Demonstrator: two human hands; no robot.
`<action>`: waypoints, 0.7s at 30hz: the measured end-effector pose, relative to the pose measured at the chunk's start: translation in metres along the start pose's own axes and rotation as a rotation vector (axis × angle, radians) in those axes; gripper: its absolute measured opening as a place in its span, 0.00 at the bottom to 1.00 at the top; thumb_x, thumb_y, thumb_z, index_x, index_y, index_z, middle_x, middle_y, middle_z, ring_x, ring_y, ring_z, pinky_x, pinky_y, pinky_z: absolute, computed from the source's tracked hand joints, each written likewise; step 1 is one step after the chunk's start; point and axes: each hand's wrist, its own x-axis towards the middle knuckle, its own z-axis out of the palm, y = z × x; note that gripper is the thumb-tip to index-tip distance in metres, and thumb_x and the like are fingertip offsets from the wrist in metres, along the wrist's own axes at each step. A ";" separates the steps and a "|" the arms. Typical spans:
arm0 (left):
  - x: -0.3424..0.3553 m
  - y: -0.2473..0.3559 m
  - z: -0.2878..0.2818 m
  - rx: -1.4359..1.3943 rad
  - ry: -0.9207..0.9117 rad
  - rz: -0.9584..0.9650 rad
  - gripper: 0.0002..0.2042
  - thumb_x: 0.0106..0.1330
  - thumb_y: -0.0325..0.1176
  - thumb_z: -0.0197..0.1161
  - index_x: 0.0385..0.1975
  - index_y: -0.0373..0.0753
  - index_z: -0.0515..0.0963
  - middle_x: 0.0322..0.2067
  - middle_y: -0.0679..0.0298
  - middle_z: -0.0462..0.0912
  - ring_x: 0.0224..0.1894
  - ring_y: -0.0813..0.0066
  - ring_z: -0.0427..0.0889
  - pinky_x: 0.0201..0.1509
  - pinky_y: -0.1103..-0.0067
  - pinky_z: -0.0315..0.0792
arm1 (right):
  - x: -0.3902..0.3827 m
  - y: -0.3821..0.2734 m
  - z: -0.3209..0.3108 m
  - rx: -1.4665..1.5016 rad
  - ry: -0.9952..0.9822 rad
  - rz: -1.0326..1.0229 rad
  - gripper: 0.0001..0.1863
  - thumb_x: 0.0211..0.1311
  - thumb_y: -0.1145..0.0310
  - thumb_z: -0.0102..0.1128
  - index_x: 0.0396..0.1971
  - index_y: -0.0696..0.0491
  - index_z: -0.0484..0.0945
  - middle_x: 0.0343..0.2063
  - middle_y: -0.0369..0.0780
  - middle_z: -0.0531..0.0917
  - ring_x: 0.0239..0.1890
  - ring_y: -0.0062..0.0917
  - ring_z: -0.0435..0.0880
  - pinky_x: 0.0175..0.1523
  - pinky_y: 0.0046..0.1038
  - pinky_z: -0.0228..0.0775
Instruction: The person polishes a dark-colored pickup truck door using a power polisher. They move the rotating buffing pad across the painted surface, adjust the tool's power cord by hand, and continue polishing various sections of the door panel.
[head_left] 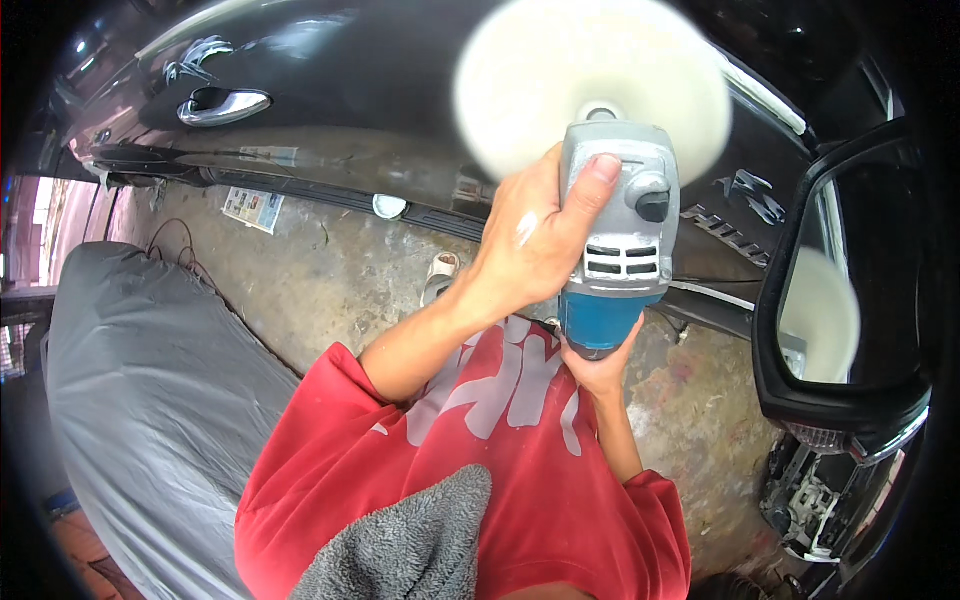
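A dark, glossy vehicle (370, 95) stretches beyond the fingers of both hands, right across the view. The stained concrete floor (310, 300) spreads below it, to both sides of the fingers. Well to the left of the fingers, a grey cover (150, 400) drapes over something hidden. The person's red shirt (330, 480), with pale print, lies just below the fingers. To their right, well apart, stands a black side mirror (860, 290), its glass reflecting the pale pad.

The polisher (618, 225), silver at the head and blue at the rear, is between the fingers of both hands. Its round white pad (600, 60), blurred, lies just beyond the left fingers, over the vehicle's side; contact cannot be told. A grey towel (410, 540) lies against the shirt, below the fingers.

The left hand (515, 255) clamps the polisher's head, thumb laid on top, the other fingers mostly hidden. The right hand (603, 372) grips the blue rear from below, thumb and finger along opposite sides.

Left of the left fingers are a newspaper (254, 210), a sandal (443, 264), a chrome door handle (225, 107) and a small round white object (389, 206).
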 end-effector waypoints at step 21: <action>-0.047 -0.126 -0.140 -0.461 0.672 -0.135 0.33 0.67 0.61 0.38 0.57 0.36 0.62 0.50 0.61 0.72 0.50 0.71 0.74 0.54 0.73 0.69 | 0.060 -0.020 0.083 -0.247 -0.449 -0.108 0.50 0.36 0.68 0.67 0.64 0.46 0.51 0.36 0.51 0.81 0.33 0.49 0.81 0.38 0.41 0.74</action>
